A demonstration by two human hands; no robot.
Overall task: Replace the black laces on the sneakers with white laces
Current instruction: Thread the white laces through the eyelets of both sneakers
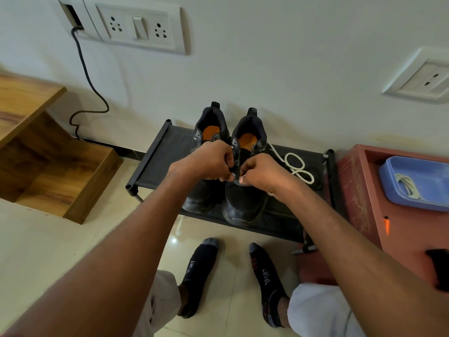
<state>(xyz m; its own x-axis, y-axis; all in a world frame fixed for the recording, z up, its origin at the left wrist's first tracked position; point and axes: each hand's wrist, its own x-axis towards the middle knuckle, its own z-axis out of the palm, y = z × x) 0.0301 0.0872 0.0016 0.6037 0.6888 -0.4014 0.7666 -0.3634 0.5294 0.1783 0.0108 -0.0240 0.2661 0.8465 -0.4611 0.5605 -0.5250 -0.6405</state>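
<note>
A: Hands?
B: Both at frame ctr. Left hand (211,159) curled, fingertips pinching the tongue/eyelet edge of the right-side sneaker (245,190). Right hand (262,170) curled too, thumb and fingers pinching at the same spot, touching the left. Can't tell what's betw. the fingertips.
A: Shoes?
B: Black pair, orange insoles, toes toward the person. Second sneaker (206,152) just beside at 9 o'clock, touching. White lace (295,166) runs from the right-side shoe's collar and lies looped at 3 o'clock.
A: Surface?
B: Low black rack (158,152) vs. a white wall. Red bench (359,190) at 3 o'clock w/ a blue tray (393,181) holding cord. Wooden unit (56,166) at 9. Sockets (138,27) at 11 o'clock, black cable (85,66) hanging. Socked feet (201,276) at 6, tile floor (48,251).
</note>
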